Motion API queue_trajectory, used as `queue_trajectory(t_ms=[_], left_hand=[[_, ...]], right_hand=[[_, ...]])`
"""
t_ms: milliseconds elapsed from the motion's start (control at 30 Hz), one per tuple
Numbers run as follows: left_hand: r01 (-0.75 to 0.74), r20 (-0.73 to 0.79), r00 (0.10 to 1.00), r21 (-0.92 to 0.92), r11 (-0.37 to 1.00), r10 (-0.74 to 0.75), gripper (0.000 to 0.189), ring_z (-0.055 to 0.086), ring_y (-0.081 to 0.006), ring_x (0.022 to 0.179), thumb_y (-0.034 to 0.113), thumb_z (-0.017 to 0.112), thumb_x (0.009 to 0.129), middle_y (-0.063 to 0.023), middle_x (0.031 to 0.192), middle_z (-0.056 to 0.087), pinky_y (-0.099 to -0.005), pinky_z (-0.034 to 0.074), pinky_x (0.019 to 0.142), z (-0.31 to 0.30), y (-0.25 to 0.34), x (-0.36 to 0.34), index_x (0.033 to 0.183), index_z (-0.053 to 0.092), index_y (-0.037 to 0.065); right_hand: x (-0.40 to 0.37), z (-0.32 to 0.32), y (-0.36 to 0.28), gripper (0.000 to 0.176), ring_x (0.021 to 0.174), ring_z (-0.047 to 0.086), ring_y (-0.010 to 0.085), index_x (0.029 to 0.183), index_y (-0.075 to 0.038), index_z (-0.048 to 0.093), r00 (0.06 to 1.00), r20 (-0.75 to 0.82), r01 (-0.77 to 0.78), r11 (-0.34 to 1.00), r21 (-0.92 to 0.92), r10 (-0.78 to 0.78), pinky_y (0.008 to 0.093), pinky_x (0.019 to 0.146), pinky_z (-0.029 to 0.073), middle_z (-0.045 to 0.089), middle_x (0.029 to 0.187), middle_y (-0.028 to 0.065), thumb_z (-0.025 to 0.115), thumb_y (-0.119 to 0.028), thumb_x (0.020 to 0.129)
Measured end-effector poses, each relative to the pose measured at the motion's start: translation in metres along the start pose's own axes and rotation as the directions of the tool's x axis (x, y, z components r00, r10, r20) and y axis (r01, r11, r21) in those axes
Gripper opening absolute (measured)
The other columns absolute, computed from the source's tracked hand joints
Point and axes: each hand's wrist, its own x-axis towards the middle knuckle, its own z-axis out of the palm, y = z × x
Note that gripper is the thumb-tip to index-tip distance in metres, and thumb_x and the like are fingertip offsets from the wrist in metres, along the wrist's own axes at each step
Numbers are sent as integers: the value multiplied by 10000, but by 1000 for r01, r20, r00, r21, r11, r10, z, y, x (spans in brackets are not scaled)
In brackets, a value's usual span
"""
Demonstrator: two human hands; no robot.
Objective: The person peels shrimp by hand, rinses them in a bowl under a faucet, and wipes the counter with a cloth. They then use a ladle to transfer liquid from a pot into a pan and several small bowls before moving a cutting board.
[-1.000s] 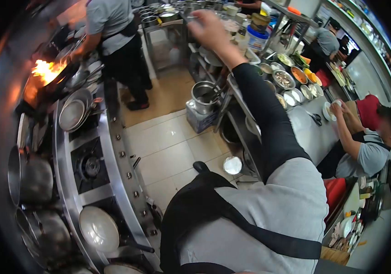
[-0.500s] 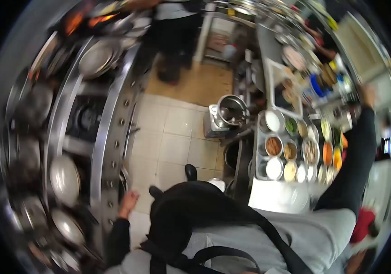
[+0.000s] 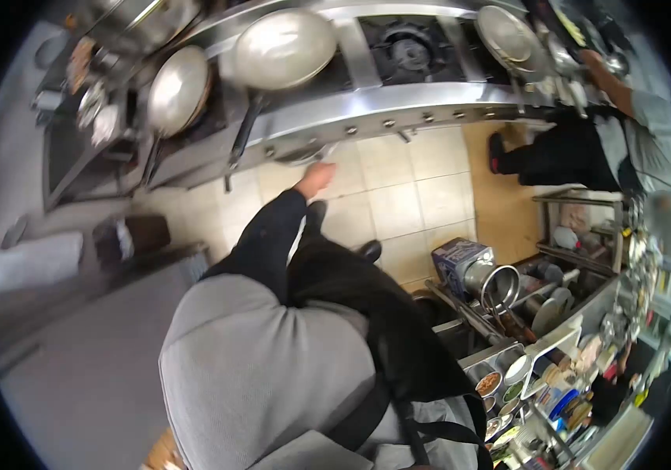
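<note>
Below the front edge of the stove (image 3: 398,100) hangs my left hand (image 3: 318,178), its fingers loosely bent and slightly blurred, with nothing visible in them. Just beyond it, a curved metal piece (image 3: 300,157) sticks out under the stove's knobs. Two light metal woks rest on the burners above the hand: a large wok (image 3: 287,48) with a dark handle pointing toward me, and a smaller wok (image 3: 180,90) to its left. My right hand is out of view.
A bare burner (image 3: 410,51) lies right of the woks. Another person (image 3: 562,153) stands at the stove's far right end. A metal pot (image 3: 492,280) stands by a box (image 3: 461,258) on the right. Behind them are ingredient tins (image 3: 489,384). A grey counter (image 3: 101,376) fills the left.
My view has swung left, so the stove now spans the top and the ingredient tins sit at lower right. My outstretched right arm has left the view. The left hand stays near the stove.
</note>
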Motion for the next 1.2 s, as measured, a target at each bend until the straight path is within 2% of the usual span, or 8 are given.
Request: queue_trajectory(t_ms=[133,167,267,567,667,867,1067,1200], left_hand=[[129,-174,945,-582,803,-278,558,537,-214,1148,504,494,932,-79,1262,580,-373,407,991,-51,-15,66,1366,468,155],[140,-163,937,-633,761,-308,605,526,-230,1197,509,445,947,-76,1354,541,-377,414,987,-52,-3,65,1425,406,141],[133,-102,893,-871,472,-439,514,547,-227,1092,485,451,957,-76,1182,573,-386,438,966,-50,-3,103,1287,473,91],[-5,-36,902,-997,74,-431,247,481,-153,568,343,571,813,9,603,493,-327,432,583,-33,-16,151,694,561,127],[273,103,851,-924,266,-515,537,461,-159,499,583,513,887,11,536,466,-306,401,523,-29,11,89,627,532,114],[226,159,908,592,774,-387,468,533,-106,530,507,544,932,-28,660,606,-253,412,465,-83,-26,-22,762,643,83],[-313,279,949,769,557,148,385,628,-210,702,393,559,929,-91,724,661,-369,488,677,-224,-85,-89,871,682,33],[120,-181,983,582,804,-16,334,660,-204,727,347,619,890,-101,791,700,-355,504,686,-248,-48,-147,985,697,36]], right_hand=[[-25,44,52,420,958,648,380,1061,-59,603,890,298,-10,638,770,-345,493,674,545,665,1020,195,529,-438,893],[-44,41,53,326,848,586,157,1039,-51,629,910,98,377,902,209,-403,311,656,512,608,960,42,525,-340,931],[-146,25,-64,248,632,575,154,944,-43,621,908,114,-238,272,933,403,298,536,480,600,757,41,607,-286,897],[-518,14,-409,179,513,430,46,947,-175,510,784,529,-457,274,846,-324,214,431,337,461,685,-71,631,-302,912],[-608,55,-470,344,861,586,150,1245,-46,536,540,161,303,369,879,-826,280,749,493,575,1031,55,581,-220,951],[-769,21,-639,603,643,463,111,1397,-87,477,-263,304,-265,372,890,-916,275,574,441,525,855,8,393,-534,1001],[-890,43,-738,384,469,421,106,1040,-117,606,-436,186,-340,352,872,-881,279,415,366,474,644,-11,484,-474,973],[-910,-14,-779,279,427,327,79,892,-154,530,-593,559,-412,815,408,-579,229,349,225,434,640,-13,467,-411,979]])
